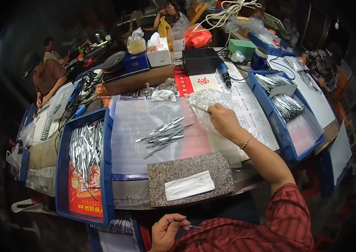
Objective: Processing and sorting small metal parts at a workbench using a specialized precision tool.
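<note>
My left hand [165, 233] is at the lower edge, thumb and fingers pinched on a slim metal piece [191, 226]. My right hand [225, 121] reaches out over a crumpled clear plastic bag [211, 98] with its fingers closed. A thin greyish rod [200, 108] sticks out from them, lying across the bag. To the left of that hand, a loose pile of slim silver metal rods [165, 135] rests on a plastic-covered mat [129, 122]. Nearer me, a folded white cloth or tissue [189, 185] lies on a speckled stone slab [161, 168].
A blue tray [107, 168] of metal rods stands on the left, another blue tray [310, 130] with bundled rods on the right. Farther back are a black box [201, 61], a blue electric screwdriver [225, 75] and a tissue box [159, 54]. Other people sit around the table.
</note>
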